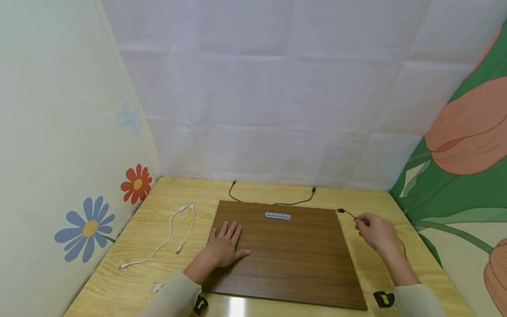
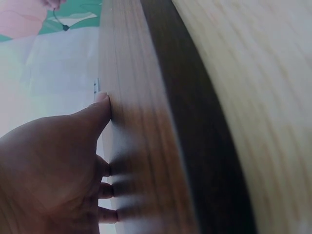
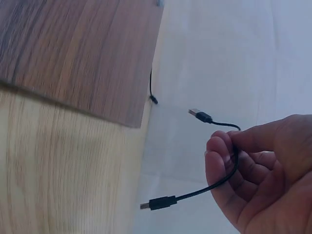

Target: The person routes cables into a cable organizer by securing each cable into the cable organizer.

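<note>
With its fingers spread, my left hand point(image 1: 224, 248) rests on the left part of a dark brown wooden board point(image 1: 293, 259). In the left wrist view, the thumb and fingertips point(image 2: 103, 105) touch the board's face. To the right of the board, above the table, my right hand point(image 3: 263, 170) pinches a short black USB cable point(image 3: 207, 189) between thumb and fingers. Both plugs of that cable hang free in the right wrist view. On the board's far part lies a small pale-blue strip point(image 1: 277, 215) with several marks or slots.
Two white cables point(image 1: 170, 231) lie on the table point(image 1: 130, 246) left of the board. Another black cable point(image 1: 295, 203) pokes out behind the board's far edge, partly hidden. A small white object point(image 1: 157, 287) is near my left sleeve. Printed cloth and a white sheet point(image 1: 257, 110) surround the table.
</note>
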Demonstrator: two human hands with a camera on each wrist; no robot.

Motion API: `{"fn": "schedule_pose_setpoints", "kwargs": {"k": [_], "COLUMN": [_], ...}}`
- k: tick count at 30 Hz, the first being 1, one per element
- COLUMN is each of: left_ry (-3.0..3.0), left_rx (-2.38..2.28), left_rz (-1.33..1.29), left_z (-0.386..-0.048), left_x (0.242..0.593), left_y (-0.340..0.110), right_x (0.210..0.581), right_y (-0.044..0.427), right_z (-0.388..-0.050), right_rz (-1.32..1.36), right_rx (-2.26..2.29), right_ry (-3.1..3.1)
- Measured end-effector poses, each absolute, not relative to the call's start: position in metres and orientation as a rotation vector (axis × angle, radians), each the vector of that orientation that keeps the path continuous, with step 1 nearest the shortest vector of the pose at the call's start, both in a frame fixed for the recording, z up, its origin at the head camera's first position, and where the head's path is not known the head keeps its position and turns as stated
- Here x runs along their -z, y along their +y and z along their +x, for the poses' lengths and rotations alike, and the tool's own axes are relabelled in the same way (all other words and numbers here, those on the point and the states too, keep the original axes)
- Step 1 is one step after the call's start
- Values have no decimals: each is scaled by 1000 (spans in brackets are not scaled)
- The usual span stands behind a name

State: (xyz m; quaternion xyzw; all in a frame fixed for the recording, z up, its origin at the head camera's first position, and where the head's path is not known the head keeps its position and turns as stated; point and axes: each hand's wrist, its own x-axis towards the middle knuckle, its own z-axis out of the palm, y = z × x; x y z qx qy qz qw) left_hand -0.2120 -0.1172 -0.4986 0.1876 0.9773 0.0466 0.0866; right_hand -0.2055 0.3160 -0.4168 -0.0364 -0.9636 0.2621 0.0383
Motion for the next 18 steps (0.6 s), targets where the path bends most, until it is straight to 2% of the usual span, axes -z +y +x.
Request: {"fn": "schedule_pose_setpoints", "kwargs": {"k": [18], "left_ry": [2905], "left_rx": [-148], "left_rz": [556], "left_z": [-211], "left_x": [498], "left_y": [-117], "right_x": [426], "right_y": [274], "right_z": [-210], "right_rz": [9], "right_rx": [-802], "right_ry": [-2908]}}
